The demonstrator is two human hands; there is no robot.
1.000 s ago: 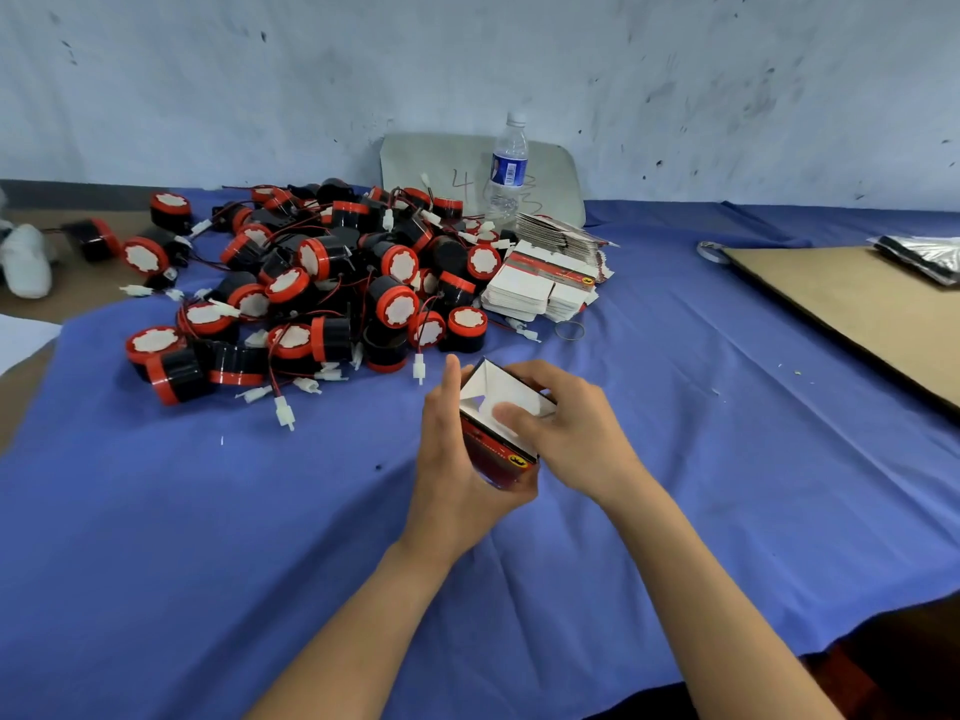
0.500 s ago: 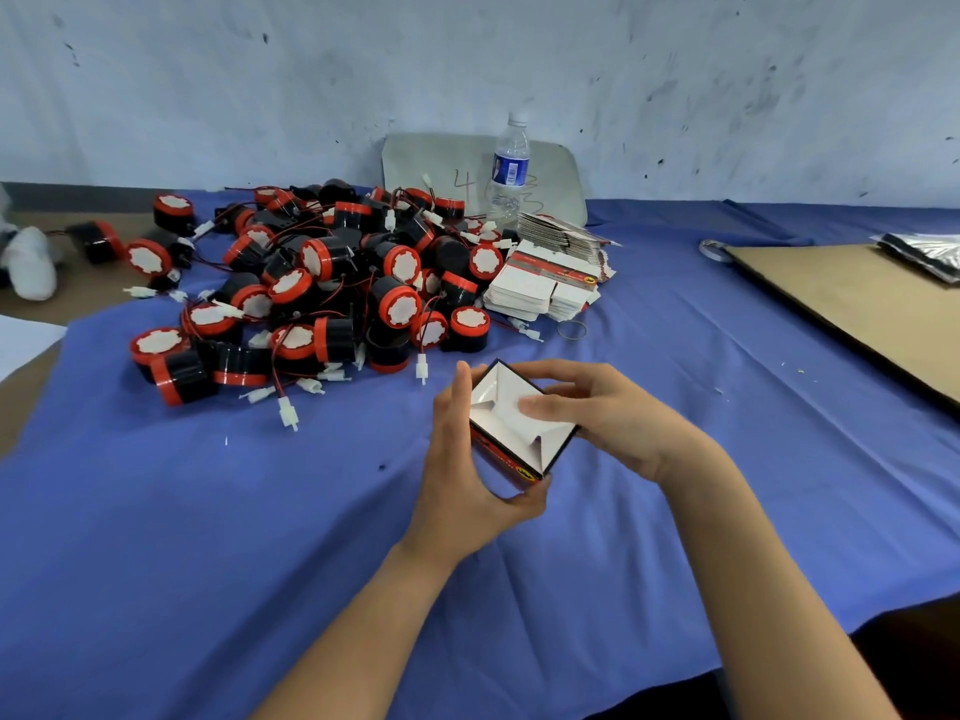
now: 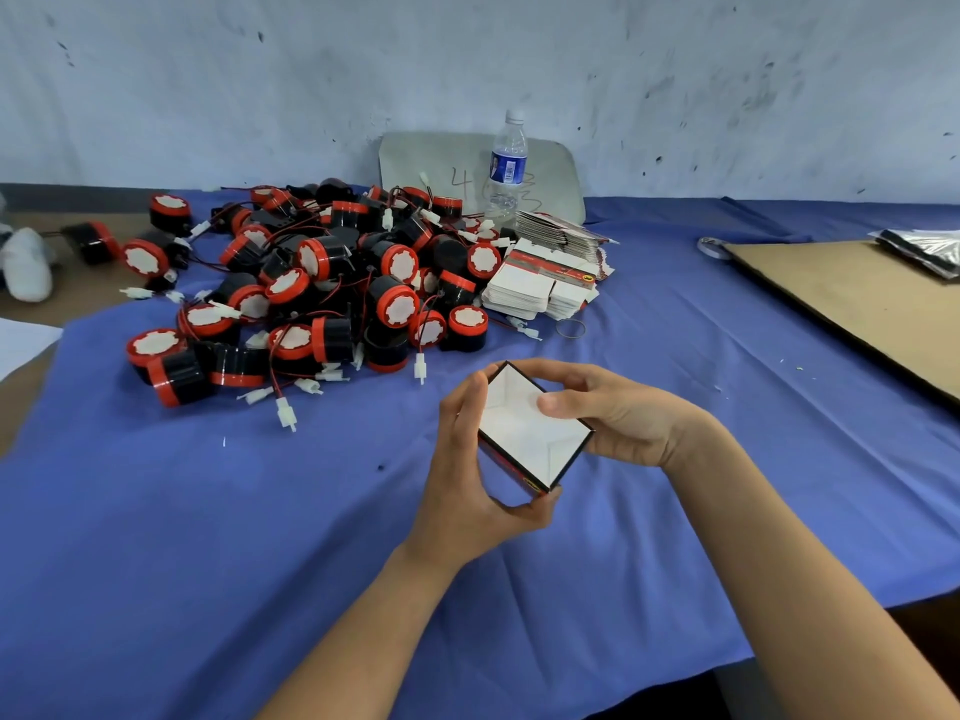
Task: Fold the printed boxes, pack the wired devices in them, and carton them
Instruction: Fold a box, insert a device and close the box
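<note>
a water bottle point(image 3: 508, 168) stands on the blue cloth point(image 3: 156, 511) before a grey board point(image 3: 431, 163) leaning against the wall.

Device pile point(image 3: 332, 288) on cloth point(image 3: 208, 511) at left, flat boxes point(image 3: 540, 283) just right of it; bottle point(image 3: 506, 168) behind them; cardboard point(image 3: 841, 288) far right

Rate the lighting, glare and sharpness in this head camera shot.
Head view: light is soft and even, with only faint shadows on the blue tablecloth. Head view: the white inside of the open printed cardboard box is bright, nearly washed out. Head view: the centre is sharp, while the white object at the left edge looks soft.
</note>
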